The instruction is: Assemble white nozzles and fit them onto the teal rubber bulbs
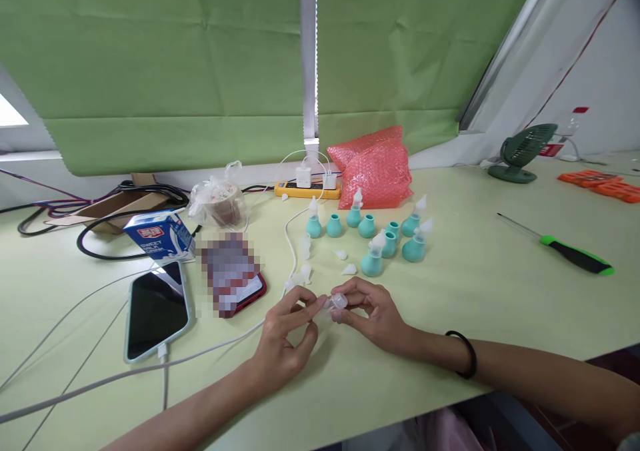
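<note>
Clear plastic piece (340,301) sitting between two hands

The left hand (286,338) is grasping the piece's left end at its fingertips, and the right hand (373,312) is pinching its right end between thumb and fingers. A black band (473,356) is circling the right wrist. Just beyond, small translucent parts (349,269) are lying on the pale surface (500,291). Farther out, teal bulbs (371,264) are standing in a loose cluster, some bearing translucent tips (377,242), others showing open tops. Red bubble wrap (375,178) is lying behind them, near an orange power strip (284,190). On the left, a plugged-in phone (157,311) is lying beside a red-edged phone (243,296), with a blue carton (157,236) standing behind. On the right, a green-and-black screwdriver (575,254) is resting in front of a green fan (529,146).
</note>
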Demonstrator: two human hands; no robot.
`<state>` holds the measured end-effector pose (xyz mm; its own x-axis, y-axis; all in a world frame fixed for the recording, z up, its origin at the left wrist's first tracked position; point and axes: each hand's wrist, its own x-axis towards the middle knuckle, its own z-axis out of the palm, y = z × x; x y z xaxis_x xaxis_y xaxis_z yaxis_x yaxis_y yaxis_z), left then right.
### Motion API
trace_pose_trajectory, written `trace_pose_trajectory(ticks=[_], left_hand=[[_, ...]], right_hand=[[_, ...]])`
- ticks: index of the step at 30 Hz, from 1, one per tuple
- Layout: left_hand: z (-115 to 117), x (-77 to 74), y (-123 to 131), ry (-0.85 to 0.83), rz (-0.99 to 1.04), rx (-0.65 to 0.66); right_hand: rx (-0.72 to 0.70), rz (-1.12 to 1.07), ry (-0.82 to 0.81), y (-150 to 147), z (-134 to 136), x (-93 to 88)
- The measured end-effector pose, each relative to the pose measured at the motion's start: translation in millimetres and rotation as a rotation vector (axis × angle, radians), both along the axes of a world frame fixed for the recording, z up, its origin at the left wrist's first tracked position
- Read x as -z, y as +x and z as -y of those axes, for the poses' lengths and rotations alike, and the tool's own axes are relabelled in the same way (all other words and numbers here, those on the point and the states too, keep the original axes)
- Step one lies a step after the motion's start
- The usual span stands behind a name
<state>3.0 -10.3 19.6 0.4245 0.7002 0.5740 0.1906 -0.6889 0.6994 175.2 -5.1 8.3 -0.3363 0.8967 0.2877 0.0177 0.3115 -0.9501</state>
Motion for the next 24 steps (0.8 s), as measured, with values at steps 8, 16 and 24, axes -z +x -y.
trace_pose_trajectory(ticks=[8,16,24], left_hand=[[-1,1.7,0,-0.551,0.326,-0.005],[-5,-3.4,5,-0.939,0.438,0.222],[-9,-5.9,4,-1.125,0.533,0.183]], right_hand=[[0.088,0.164,0.415,2,-1,-1.8],[0.020,0.217,0.508,2,-2,-1.8],[0.046,0.272,0.677,6,-3,-15.4]])
